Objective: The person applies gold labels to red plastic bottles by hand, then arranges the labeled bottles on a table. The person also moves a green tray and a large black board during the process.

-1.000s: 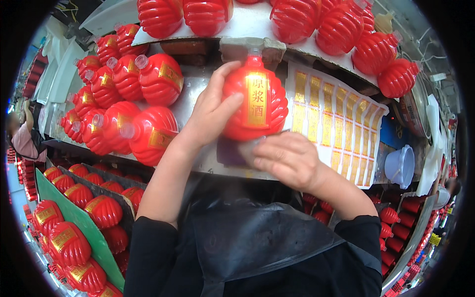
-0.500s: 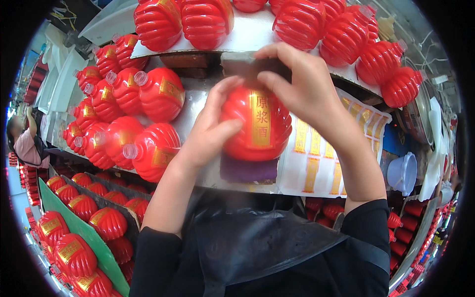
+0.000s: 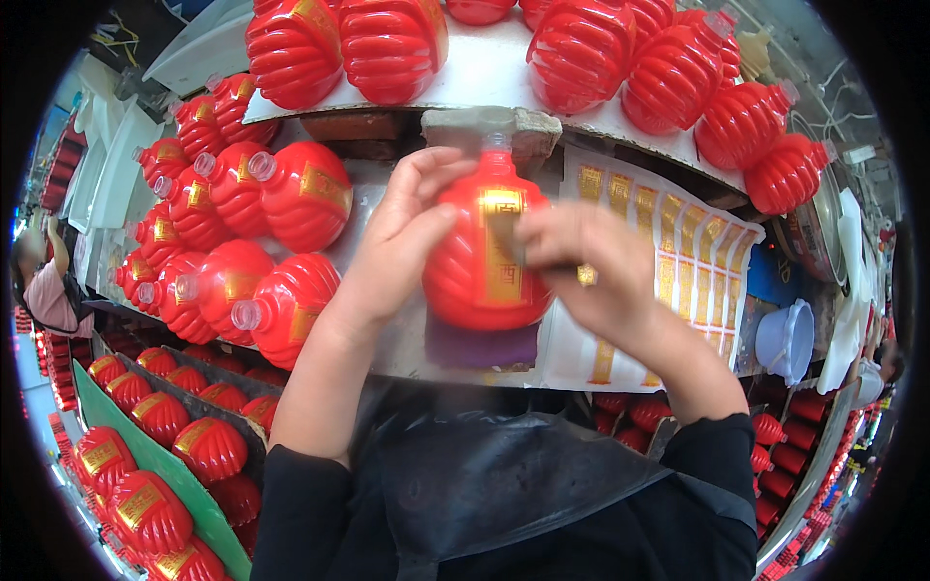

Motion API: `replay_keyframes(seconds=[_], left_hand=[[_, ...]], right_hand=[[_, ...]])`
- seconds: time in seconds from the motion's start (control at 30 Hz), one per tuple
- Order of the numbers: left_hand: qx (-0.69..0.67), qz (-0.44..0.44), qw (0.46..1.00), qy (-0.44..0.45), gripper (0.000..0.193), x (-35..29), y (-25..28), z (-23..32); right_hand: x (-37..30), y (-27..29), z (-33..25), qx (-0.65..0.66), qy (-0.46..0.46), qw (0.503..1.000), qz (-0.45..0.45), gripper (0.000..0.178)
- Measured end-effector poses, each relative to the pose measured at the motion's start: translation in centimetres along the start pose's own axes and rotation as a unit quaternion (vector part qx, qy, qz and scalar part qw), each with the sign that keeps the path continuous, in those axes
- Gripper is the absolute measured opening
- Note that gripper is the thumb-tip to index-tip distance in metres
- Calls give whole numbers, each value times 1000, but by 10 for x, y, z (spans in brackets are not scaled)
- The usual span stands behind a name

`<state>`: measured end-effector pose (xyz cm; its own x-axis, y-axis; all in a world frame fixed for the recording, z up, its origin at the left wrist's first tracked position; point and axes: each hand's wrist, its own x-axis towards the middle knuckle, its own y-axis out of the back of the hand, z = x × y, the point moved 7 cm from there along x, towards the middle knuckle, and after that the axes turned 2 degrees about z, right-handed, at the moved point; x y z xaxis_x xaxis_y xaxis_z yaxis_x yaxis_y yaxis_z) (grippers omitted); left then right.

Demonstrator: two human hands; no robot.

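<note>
A red ribbed bottle (image 3: 460,290) with a clear threaded neck stands on a purple cloth (image 3: 480,351) in front of me. A gold label (image 3: 502,281) runs down its front. My left hand (image 3: 399,228) grips the bottle's left shoulder, thumb in front and fingers curled behind toward the neck. Against the label's right edge is my right hand (image 3: 586,257), smeared by motion. Its fingertips lie over part of the label; whether they pinch anything is hidden by blur. Beside the bottle, a white backing sheet (image 3: 567,353) carries rows of gold labels, partly under my right hand.
Several labelled red bottles (image 3: 310,198) crowd the table's left side. More line a raised white board (image 3: 484,63) behind a brick-like block (image 3: 542,131). Crates of red bottles (image 3: 208,450) stand low at left, beside a green panel (image 3: 160,455). A pale blue bucket (image 3: 787,339) is at right.
My right hand has dropped from above the bottle's top to its label, uncovering the neck. My left hand stays on the bottle's left side. The view has shifted slightly.
</note>
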<state>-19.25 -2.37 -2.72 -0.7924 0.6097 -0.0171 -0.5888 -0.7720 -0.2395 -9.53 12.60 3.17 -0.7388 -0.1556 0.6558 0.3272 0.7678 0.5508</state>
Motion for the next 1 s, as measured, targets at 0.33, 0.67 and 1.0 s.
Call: replay_keyframes(seconds=[0.33, 0.67, 1.0], left_hand=[[-19, 11, 998, 58, 25, 18, -3, -5], [-35, 16, 999, 0, 28, 0, -5, 3], [-16, 11, 1000, -19, 52, -11, -13, 7]], right_hand=[[19, 8, 27, -30, -132, 989, 64, 28], [22, 24, 19, 103, -237, 965, 36, 28], [18, 11, 6, -67, -154, 982, 83, 29]])
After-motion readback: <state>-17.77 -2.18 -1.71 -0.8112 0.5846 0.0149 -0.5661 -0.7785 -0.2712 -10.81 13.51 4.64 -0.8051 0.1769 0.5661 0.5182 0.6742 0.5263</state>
